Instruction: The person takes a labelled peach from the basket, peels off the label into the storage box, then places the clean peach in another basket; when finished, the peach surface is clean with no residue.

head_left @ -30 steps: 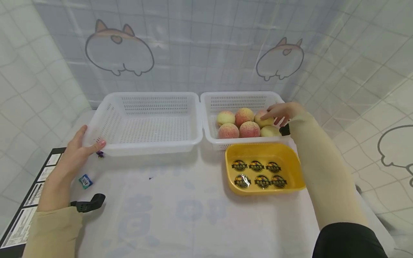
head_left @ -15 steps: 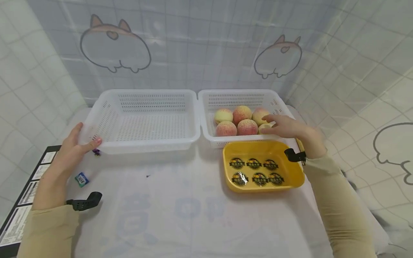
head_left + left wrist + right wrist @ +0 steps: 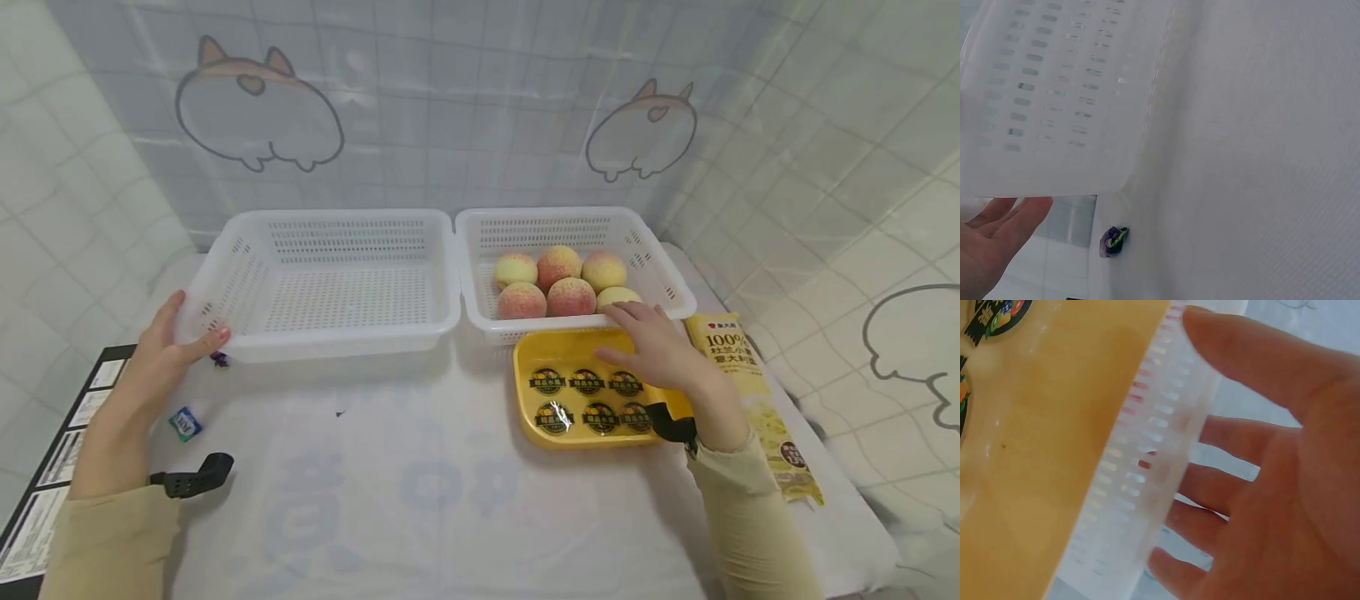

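My left hand (image 3: 153, 358) rests at the near left corner of the left white basket (image 3: 337, 304), thumb on its front and straight fingers along its side. Bare holed floor shows inside this basket. Several peaches (image 3: 572, 297) lie in the right white basket (image 3: 675, 300). My right hand (image 3: 660, 346) reaches over the yellow tray (image 3: 573, 442), holding nothing. In the right wrist view its spread fingers (image 3: 1210, 484) come right up to the white basket's front rim, thumb apart. Round black labels (image 3: 587, 382) lie in rows in the tray.
A yellow pasta packet (image 3: 757, 400) lies right of the tray, partly behind my right forearm. A small blue-green packet (image 3: 185, 424) and a purple wrapped piece (image 3: 1113, 242) lie at the left. A black-framed board (image 3: 63, 450) borders the left edge. Patterned curtains hang behind.
My right hand has left the peaches and come down toward the tray and the basket's front rim. The pasta packet now shows beside it. My left hand keeps its place at the basket corner.
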Demonstrator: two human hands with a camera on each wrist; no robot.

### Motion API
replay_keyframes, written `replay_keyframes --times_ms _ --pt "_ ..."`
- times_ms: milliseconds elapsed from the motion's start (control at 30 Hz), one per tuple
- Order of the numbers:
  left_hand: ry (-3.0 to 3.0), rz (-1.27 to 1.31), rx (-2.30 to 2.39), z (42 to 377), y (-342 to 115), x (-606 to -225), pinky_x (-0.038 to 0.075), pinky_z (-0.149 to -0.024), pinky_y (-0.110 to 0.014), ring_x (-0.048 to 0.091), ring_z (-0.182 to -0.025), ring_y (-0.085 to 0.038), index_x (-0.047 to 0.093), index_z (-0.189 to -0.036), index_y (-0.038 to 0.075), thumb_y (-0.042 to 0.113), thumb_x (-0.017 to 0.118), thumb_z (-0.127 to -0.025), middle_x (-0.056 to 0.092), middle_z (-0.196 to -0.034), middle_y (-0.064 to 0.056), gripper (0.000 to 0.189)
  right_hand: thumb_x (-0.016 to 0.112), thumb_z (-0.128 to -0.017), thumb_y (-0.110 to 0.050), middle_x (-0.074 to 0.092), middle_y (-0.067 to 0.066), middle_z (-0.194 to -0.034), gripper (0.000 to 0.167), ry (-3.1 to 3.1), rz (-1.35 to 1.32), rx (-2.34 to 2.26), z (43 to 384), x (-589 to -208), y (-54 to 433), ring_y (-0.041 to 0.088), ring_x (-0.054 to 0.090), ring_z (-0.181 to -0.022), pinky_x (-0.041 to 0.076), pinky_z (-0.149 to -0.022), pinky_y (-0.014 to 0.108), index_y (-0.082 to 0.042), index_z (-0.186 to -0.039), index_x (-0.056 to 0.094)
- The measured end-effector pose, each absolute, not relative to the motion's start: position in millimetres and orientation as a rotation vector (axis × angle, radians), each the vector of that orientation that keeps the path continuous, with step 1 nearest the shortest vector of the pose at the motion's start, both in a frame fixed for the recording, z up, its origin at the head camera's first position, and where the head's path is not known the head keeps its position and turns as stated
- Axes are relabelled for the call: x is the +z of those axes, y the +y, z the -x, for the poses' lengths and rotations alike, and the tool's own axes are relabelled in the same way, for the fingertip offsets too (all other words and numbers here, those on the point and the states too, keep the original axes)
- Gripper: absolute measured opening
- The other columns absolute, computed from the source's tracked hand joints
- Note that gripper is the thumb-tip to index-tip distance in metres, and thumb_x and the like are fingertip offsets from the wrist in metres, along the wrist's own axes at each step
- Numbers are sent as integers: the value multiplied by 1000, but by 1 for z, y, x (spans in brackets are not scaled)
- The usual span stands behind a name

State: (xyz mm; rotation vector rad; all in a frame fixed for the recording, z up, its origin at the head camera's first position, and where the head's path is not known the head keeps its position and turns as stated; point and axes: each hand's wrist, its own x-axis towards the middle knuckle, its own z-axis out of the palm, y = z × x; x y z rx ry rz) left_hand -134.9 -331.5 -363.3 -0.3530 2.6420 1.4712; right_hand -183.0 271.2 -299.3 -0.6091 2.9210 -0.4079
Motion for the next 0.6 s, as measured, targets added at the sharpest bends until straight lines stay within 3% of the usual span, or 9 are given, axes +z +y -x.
replay_keyframes --times_ms 133,233,367,500,600 --pt "2676 355 1459 132 -329 -362 17 -97 -86 19 -130 -63 -25 -155 24 52 49 -100 -6 -162 -33 96 66 -97 -34 29 23 -159 73 2930 657 -395 172 -298 273 45 22 -147 12 -120 64 -3 -154 34" --pt "2856 317 1274 130 -322 -358 17 -98 -86 16 -133 -65 -19 -157 11 46 47 -103 -10 -159 -36 92 67 -96 -34 25 22 -162 73 2935 682 -392 164 -299 278 46 20 -148 19 -118 64 -5 -155 34" --pt "3180 199 897 126 -308 -350 11 -105 -82 -1 -144 -60 -4 -157 -3 25 46 -103 -12 -161 -33 79 67 -96 -35 32 20 -160 65 2974 716 -387 157 -294 280 47 30 -144 28 -114 64 -5 -150 44" --pt "3375 23 649 122 -296 -343 -1 -115 -72 -8 -149 -51 14 -156 -5 11 43 -97 0 -163 -29 68 66 -97 -35 44 19 -152 55 3115 721 -377 156 -280 280 46 40 -137 34 -109 64 -5 -141 54" --pt "3422 -35 539 119 -293 -339 -2 -117 -70 -4 -150 -50 20 -155 -4 15 41 -99 7 -164 -28 63 65 -97 -38 43 19 -153 58 3219 707 -367 155 -273 281 47 39 -138 32 -110 65 -4 -142 52"
